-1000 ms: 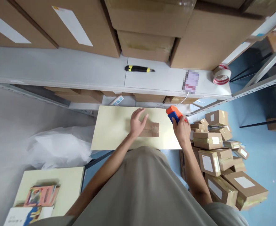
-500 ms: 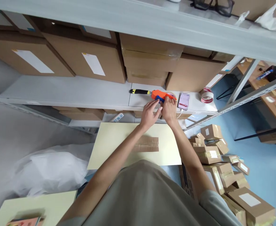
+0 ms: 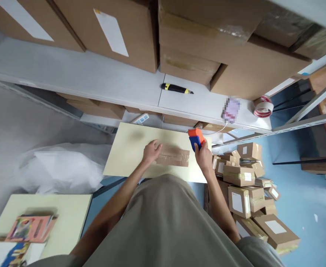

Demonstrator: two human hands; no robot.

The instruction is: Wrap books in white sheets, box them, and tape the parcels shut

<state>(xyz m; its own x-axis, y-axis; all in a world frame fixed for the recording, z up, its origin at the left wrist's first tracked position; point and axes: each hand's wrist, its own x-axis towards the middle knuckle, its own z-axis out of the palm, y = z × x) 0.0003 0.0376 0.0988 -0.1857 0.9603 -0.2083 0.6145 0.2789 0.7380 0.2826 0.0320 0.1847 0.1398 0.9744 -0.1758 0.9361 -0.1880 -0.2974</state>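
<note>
Head camera: the right hand (image 3: 204,158) was clamped around an orange-and-blue tape dispenser (image 3: 196,138), held above the right part of a pale yellow table (image 3: 129,146). The left hand (image 3: 151,151) had its thumb and curved fingers apart by the left end of a small cardboard box (image 3: 174,157); whether it touched the box could not be told. That box lay on the table between the hands, with no label readable on its top. On the shelf (image 3: 192,103) behind, a large carton (image 3: 124,26) bore a white label (image 3: 111,32) (orange at one corner), its print too faint to read. Beside a phone (image 3: 231,110) with a pixelated screen stood a red-and-white tape roll (image 3: 264,109). White labels marked the piled parcels (image 3: 238,175) at right, illegible, as was the lettering on a pink-covered book (image 3: 36,228) at lower left.
</note>
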